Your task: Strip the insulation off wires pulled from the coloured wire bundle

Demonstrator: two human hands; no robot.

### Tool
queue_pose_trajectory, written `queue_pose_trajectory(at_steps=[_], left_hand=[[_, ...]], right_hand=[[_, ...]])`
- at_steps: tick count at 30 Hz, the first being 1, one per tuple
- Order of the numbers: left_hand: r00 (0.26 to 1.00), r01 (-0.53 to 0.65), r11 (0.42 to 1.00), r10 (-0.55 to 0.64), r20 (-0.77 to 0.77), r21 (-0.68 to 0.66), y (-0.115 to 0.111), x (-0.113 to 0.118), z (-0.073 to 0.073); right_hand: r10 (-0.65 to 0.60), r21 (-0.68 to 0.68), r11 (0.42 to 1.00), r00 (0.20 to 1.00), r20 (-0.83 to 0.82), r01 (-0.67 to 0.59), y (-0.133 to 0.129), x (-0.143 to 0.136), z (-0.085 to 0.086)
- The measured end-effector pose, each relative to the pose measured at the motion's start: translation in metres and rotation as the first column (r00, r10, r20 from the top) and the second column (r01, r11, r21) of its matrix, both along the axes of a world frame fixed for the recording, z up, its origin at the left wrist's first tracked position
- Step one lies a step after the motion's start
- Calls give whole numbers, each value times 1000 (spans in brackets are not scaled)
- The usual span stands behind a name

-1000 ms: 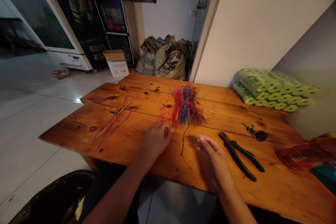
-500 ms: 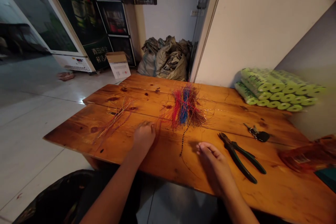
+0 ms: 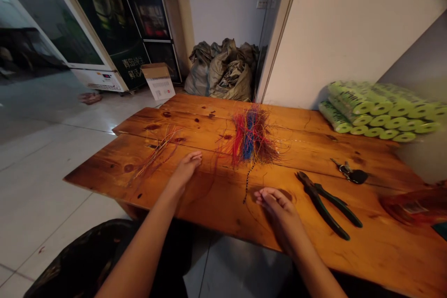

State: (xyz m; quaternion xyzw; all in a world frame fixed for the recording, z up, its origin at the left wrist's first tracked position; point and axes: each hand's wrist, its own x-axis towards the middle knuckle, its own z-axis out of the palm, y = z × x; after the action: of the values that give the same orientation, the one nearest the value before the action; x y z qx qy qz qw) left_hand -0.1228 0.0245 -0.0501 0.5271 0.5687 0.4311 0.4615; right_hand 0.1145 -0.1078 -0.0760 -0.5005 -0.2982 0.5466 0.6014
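My right hand (image 3: 275, 202) is closed in a pinch on a thin wire (image 3: 264, 178), whose end stands up above the fingertips. My left hand (image 3: 186, 170) hovers over the table to the left, fingers pressed together; whatever is in them is too small to make out. Beyond the hands lies a tangled bundle of red, blue and brown wires (image 3: 248, 137). From its near side a black-and-light twisted strand (image 3: 247, 186) reaches toward my right hand. Loose yellowish and red wires (image 3: 157, 153) lie left of my left hand.
On the wooden table (image 3: 216, 214), green-handled pliers (image 3: 324, 207) lie right of my right hand, with keys (image 3: 352, 174) behind them. Green-wrapped rolls (image 3: 380, 111) are stacked at back right. A reddish clear container (image 3: 415, 207) is at the right edge. A black-lined bin (image 3: 80, 260) stands below left.
The left hand has shifted slightly left and turned, its fingers now pointing right. My right hand has moved a little left, beside the twisted strand. The view has shifted slightly.
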Motion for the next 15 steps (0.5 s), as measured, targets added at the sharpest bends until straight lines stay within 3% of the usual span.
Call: queue_pose_trajectory(at_steps=[4, 5, 8, 11, 15], left_hand=[[903, 24, 988, 43, -428, 151, 5, 25, -5], [843, 49, 982, 58, -536, 184, 6, 33, -6], [539, 139, 962, 126, -832, 236, 3, 49, -7], [396, 166, 958, 152, -905, 233, -3, 55, -6], [370, 152, 973, 107, -923, 173, -7, 60, -1]], right_hand=[[32, -10, 999, 999, 25, -32, -1, -4, -1], [35, -9, 999, 999, 31, -35, -2, -4, -1], [13, -3, 1000, 1000, 22, -13, -3, -3, 1], [-23, -3, 1000, 1000, -15, 23, -2, -2, 5], [-37, -2, 999, 999, -37, 37, -1, -1, 11]])
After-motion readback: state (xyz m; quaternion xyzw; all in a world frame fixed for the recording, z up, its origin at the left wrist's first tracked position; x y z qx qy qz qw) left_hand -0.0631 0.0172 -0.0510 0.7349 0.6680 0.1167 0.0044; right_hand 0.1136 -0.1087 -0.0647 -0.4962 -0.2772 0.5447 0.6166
